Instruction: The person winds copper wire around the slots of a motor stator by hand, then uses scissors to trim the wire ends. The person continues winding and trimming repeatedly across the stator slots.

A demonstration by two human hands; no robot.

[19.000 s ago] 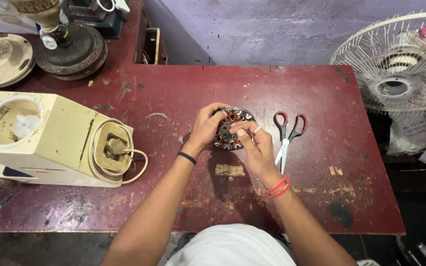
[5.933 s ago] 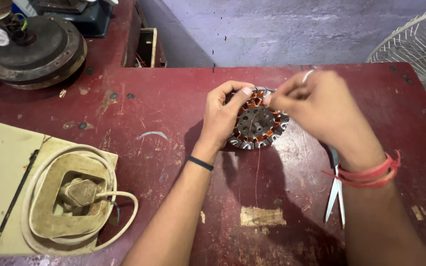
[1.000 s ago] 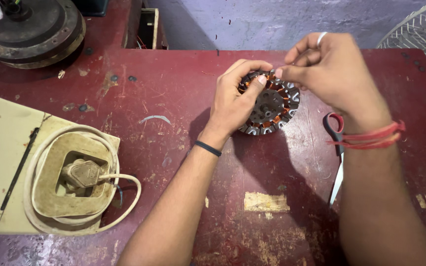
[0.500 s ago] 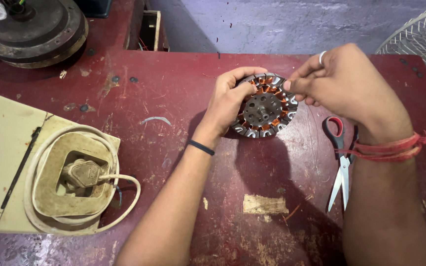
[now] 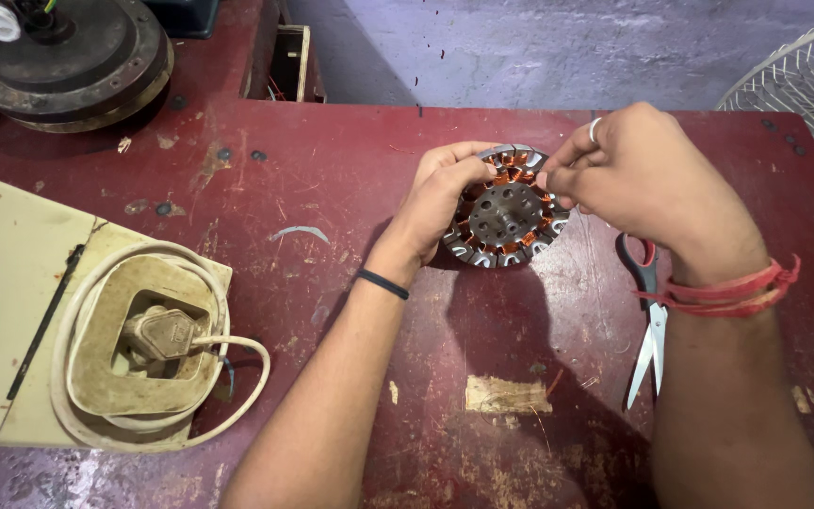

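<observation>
1. A round grey metal stator with copper-orange wire coils wound around its teeth [image 5: 509, 217] sits a little right of the frame's centre, tilted up off the worn dark-red tabletop [image 5: 332, 170] with its lower edge at or near the surface.
2. The left hand [image 5: 440, 193] grasps the stator's left rim, fingers curled over the top edge and thumb against the coils. A thin black band circles that wrist.
3. The right hand [image 5: 638, 174] is at the stator's upper right edge, its fingertips pinched together right against the coils. Whether anything lies between them is too small to tell. A ring shows on one finger, and red thread bands wrap the wrist.
4. A pair of scissors with red-and-black handles and steel blades [image 5: 647, 330] lies on the tabletop below the right wrist, blades pointing toward the bottom of the frame, partly hidden by the forearm.
5. At the left of the frame lies a cream-coloured plastic appliance housing [image 5: 11, 311], with a cream power cord and plug coiled around its end [image 5: 157, 335].
6. In the upper left corner rests a dark round metal motor housing [image 5: 68, 57].
7. At the right edge, a white wire fan guard [image 5: 803, 85] shows in part.
8. A pale patch of torn tape or paper [image 5: 506, 394] is stuck to the tabletop below the stator.
</observation>
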